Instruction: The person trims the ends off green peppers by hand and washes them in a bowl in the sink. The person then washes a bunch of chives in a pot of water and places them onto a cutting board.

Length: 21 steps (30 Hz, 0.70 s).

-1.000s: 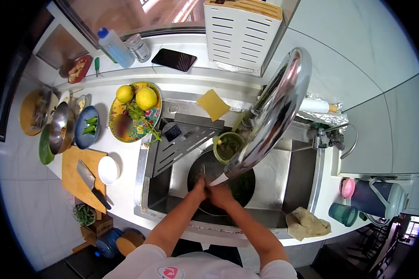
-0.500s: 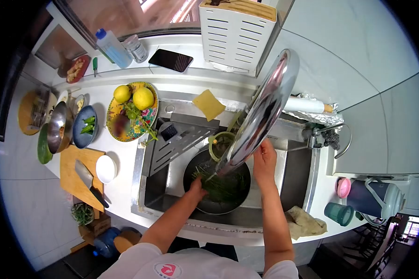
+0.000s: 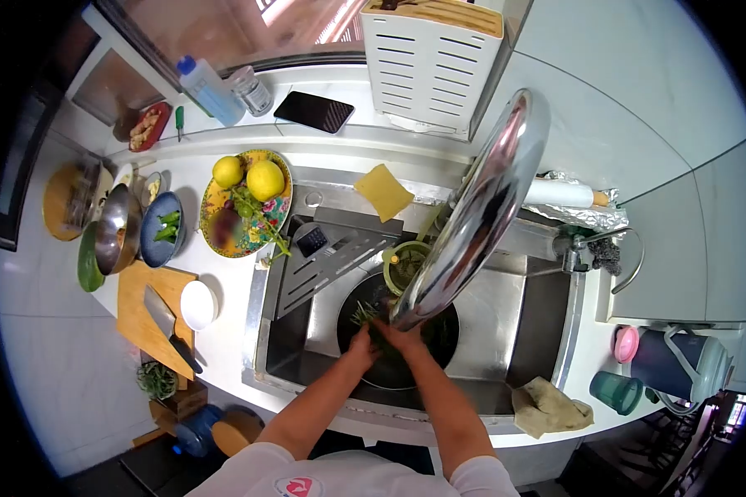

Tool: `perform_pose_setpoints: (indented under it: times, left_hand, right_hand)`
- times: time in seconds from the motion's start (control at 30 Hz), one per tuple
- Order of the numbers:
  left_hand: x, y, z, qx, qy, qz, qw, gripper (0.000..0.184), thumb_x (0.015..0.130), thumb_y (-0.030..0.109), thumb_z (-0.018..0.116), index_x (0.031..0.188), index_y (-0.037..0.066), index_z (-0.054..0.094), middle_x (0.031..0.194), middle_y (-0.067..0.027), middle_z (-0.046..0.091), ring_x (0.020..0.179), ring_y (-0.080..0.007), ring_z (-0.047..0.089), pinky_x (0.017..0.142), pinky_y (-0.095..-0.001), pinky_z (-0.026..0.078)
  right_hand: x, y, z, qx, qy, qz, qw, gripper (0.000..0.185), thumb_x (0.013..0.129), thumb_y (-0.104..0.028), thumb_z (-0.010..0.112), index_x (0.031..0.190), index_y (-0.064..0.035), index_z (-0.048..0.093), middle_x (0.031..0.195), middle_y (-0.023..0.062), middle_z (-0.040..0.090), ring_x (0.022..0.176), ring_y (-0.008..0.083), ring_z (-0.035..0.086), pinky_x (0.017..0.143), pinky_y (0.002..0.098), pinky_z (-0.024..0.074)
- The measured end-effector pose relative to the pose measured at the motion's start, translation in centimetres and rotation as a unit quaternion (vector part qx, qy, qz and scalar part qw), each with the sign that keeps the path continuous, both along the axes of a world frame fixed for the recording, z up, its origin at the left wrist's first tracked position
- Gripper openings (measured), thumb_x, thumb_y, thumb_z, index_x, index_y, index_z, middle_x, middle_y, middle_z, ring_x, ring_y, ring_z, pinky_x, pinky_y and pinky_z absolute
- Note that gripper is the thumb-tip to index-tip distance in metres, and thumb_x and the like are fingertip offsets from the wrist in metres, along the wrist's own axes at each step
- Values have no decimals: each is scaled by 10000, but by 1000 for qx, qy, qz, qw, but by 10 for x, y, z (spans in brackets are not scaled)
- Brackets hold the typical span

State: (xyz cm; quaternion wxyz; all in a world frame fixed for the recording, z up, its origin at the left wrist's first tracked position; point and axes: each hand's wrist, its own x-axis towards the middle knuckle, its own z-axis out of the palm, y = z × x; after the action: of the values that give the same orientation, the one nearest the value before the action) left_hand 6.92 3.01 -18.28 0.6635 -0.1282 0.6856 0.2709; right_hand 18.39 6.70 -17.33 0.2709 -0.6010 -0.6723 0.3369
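A dark round pan point(image 3: 389, 377) stands in the steel sink point(image 3: 493, 331) with leafy greens point(image 3: 363, 313) in it. My left hand point(image 3: 363, 346) is over the pan, its fingers closed around some of the greens. Beside it, my right hand point(image 3: 402, 335) is also at the greens, under the end of the chrome faucet point(image 3: 481, 215); its fingers are partly hidden, so their grip cannot be made out. Just behind the pan sits a green strainer cup point(image 3: 406, 265). A slotted steel rack point(image 3: 327, 273) spans the sink's left part.
On the left are a cutting board point(image 3: 133, 302) with a knife point(image 3: 162, 313), a white bowl point(image 3: 199, 305), a blue bowl point(image 3: 153, 248) and a fruit plate point(image 3: 215, 199). A yellow sponge cloth point(image 3: 384, 192) lies behind the sink, a rag point(image 3: 549, 407) at its front right.
My right hand has come down from beside the faucet to the greens in the pan, next to my left hand. The whole view has shifted slightly.
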Motion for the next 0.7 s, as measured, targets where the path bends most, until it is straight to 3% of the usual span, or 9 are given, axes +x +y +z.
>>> perform_pose_setpoints:
  times: [0.07,0.1,0.27,0.33,0.4,0.5,0.6,0.67,0.7]
  left_hand:
    - [-1,1,-15,29,-28,12,999,541,924,484,374,1299,97,424,1322,-129,416,1182,-316,414,971,-491,335]
    - [0,4,-14,34,-61,43,997,574,918,519,353,1301,97,422,1317,-132,421,1186,-313,413,974,-501,334]
    - [-4,9,-28,109,-184,30,976,682,894,619,260,1274,84,444,1268,-137,469,1161,-299,448,965,-513,354]
    - [11,32,54,55,-154,77,983,705,892,624,211,1234,65,472,1238,-136,497,1135,-303,473,954,-471,381]
    - [-1,27,-4,48,-142,116,982,676,897,601,221,1207,65,490,1205,-135,519,1094,-310,496,941,-456,394]
    - [1,31,19,35,-98,140,985,597,907,544,257,1158,69,520,1127,-132,562,1010,-317,532,901,-437,421]
    - [19,21,29,80,-91,87,989,524,918,482,305,1164,71,517,1110,-125,574,985,-307,545,880,-426,435]
    - [24,11,18,189,-121,10,974,490,929,429,344,1226,67,486,1163,-114,558,1020,-285,544,891,-409,434]
    - [28,9,7,140,-137,63,979,476,926,411,385,1232,60,483,1186,-103,549,1047,-264,539,906,-392,429]
  right_hand:
    - [-5,-10,-1,-68,-201,159,964,405,867,-359,509,1130,-54,548,1103,211,571,989,378,548,835,462,448]
    - [0,-7,7,-68,-202,157,964,405,867,-359,509,1130,-54,548,1103,211,571,989,378,548,835,462,448]
    - [11,5,13,-227,-79,-31,970,399,897,-352,427,1117,-43,551,1129,212,556,1031,380,530,888,464,413]
    - [-8,-5,2,-225,-99,10,969,393,900,-332,419,1134,-43,545,1130,216,554,1036,377,529,892,458,408]
    - [-19,-12,12,-224,-117,54,966,389,902,-313,411,1151,-42,538,1130,220,552,1041,373,528,897,453,403]
    - [-14,-24,46,-357,114,59,925,470,916,-343,391,1235,-8,475,1236,262,473,1110,409,477,949,471,358]
    - [-31,-42,35,-210,82,-12,974,561,931,-405,356,1287,25,412,1346,254,372,1215,418,378,1015,468,291]
    - [-19,-19,30,-275,27,-26,961,632,936,-451,317,1310,57,361,1398,240,304,1279,414,289,1060,445,234]
    - [-6,-9,28,-272,71,-63,958,613,939,-441,313,1308,45,373,1389,242,318,1274,415,298,1062,445,230]
